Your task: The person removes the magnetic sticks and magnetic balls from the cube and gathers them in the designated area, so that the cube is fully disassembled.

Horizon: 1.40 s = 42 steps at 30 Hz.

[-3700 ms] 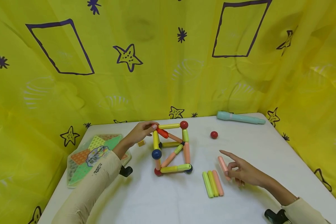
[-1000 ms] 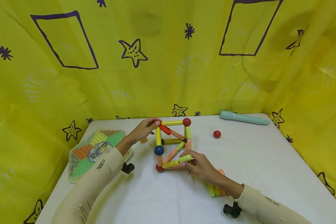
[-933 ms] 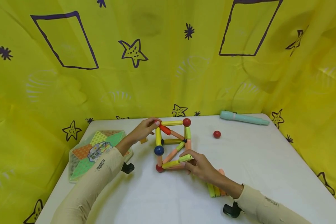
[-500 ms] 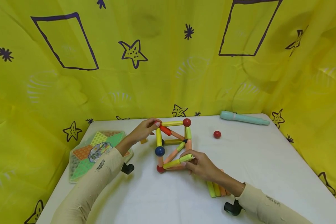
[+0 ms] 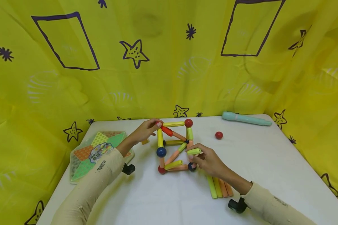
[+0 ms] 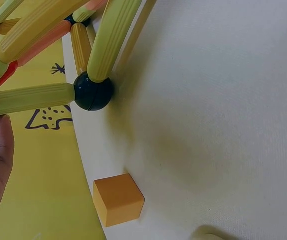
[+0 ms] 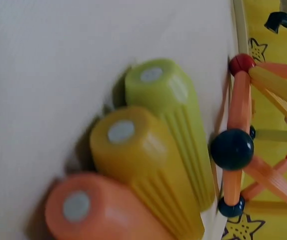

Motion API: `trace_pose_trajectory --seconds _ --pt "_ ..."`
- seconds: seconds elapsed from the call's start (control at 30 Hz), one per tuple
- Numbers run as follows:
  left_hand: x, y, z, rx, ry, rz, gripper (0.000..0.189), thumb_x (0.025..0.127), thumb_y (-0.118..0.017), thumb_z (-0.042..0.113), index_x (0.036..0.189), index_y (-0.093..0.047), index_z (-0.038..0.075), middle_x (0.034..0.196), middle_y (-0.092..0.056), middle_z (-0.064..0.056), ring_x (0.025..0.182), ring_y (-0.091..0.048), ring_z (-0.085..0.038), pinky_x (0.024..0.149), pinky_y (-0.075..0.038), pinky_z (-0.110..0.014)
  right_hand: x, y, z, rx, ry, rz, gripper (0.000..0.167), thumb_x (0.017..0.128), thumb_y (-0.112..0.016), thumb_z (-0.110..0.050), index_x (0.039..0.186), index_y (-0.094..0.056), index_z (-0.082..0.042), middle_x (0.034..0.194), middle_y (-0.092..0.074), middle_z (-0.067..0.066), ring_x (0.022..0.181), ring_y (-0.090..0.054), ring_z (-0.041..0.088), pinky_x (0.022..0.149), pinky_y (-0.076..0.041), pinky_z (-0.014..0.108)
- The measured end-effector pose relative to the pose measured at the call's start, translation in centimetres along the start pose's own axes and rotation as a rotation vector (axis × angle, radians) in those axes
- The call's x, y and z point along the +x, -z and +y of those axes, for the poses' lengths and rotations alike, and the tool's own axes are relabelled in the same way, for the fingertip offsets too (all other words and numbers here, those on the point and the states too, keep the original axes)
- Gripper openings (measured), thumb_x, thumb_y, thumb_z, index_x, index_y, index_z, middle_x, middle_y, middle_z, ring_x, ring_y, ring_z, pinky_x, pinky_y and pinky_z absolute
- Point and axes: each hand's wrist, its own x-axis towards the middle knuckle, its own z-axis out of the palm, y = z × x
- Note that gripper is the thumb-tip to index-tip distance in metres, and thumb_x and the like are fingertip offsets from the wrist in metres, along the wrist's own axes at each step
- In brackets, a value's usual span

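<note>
**Left hand [image 5: 144,130] braces a corner while right hand [image 5: 210,161] pinches a short, ridged lime-green plastic stick [image 5: 194,151]**

The open frame of coloured sticks and balls [image 5: 174,142] stands on the white desk [image 5: 146,200], between your two hands. Your left hand's thumb and fingers are curled in on its upper corner, hiding most of the joint; probably you grip there so the structure doesn't sway.

Your right hand is drawn together too, thumb and fingers nipping the green stick at the frame's near right side. Whether the stick touches the upright there you can't tell from here.

Left of your right hand, a yellow stick [image 5: 173,165] slants up from a glossy red ball [image 5: 162,170], its other end free, above a salmon stick [image 5: 178,168] that runs to a dark blue ball [image 5: 192,167]. Its tilt suggests it is held at one end only.

Below your right hand, four spare sticks [image 5: 217,187] lie side by side, presumably for easy reach; grey end discs [image 7: 121,131] look like magnets. A lone red ball [image 5: 219,135] sits beyond that hand. Close by your left hand is an orange cube [image 6: 118,200].
</note>
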Motion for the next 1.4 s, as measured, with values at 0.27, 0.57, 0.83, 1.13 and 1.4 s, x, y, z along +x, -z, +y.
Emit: trace_pose_trajectory --seconds 0.27,0.57,0.83,1.13,1.4 --pt "-0.1 0.1 0.1 0.001 0.008 0.001 0.044 0.108 -0.044 0.038 0.139 -0.052 0.008 0.134 -0.06 -0.016 0.124 -0.057 -0.031 0.095 -0.054 -0.045 -0.4 3.5 0.9 -0.07 0.011 -0.099 0.027 0.095 -0.069 -0.012 0.12 -0.063 -0.002 0.093 -0.067 0.017 0.063 -0.063 0.035 0.054 -0.049 0.023" --pt "-0.2 0.2 0.3 -0.004 0.022 -0.003 0.045 0.108 -0.044 0.038 0.141 -0.051 0.007 0.136 -0.058 -0.017 0.125 -0.056 -0.033 0.098 -0.051 -0.053 -1.1 7.1 3.2 -0.026 -0.062 -0.138 0.07 0.093 -0.074 -0.015 0.148 -0.034 0.0 0.095 -0.062 0.014 0.053 -0.054 0.017 0.053 -0.051 0.027" --pt "-0.1 0.3 0.2 0.011 0.011 0.002 0.047 0.108 -0.043 0.041 0.14 -0.051 0.008 0.135 -0.059 -0.016 0.125 -0.056 -0.032 0.096 -0.053 -0.047 -0.9 8.1 5.2 -0.026 -0.078 -0.244 0.055 0.095 -0.069 -0.011 0.141 -0.044 0.006 0.086 -0.058 0.009 0.051 -0.049 0.012 0.051 -0.045 0.023" --pt "-0.3 0.2 0.2 0.021 0.014 0.003 0.046 0.108 -0.043 0.039 0.14 -0.052 0.007 0.135 -0.059 -0.017 0.126 -0.055 -0.032 0.094 -0.054 -0.042 0.9 7.7 6.7 -0.259 -0.065 -0.267 0.051 0.091 -0.073 -0.018 0.133 -0.055 0.005 0.083 -0.061 0.003 0.063 -0.055 0.011 0.058 -0.048 0.023" --pt "-0.1 0.0 0.3 0.019 0.024 0.003 0.045 0.108 -0.043 0.039 0.139 -0.053 0.007 0.133 -0.059 -0.016 0.124 -0.056 -0.031 0.094 -0.054 -0.043 1.9 7.4 6.5 -0.399 -0.136 -0.383 0.054 0.091 -0.076 -0.028 0.135 -0.057 -0.003 0.086 -0.06 -0.002 0.077 -0.053 0.012 0.068 -0.043 0.025"
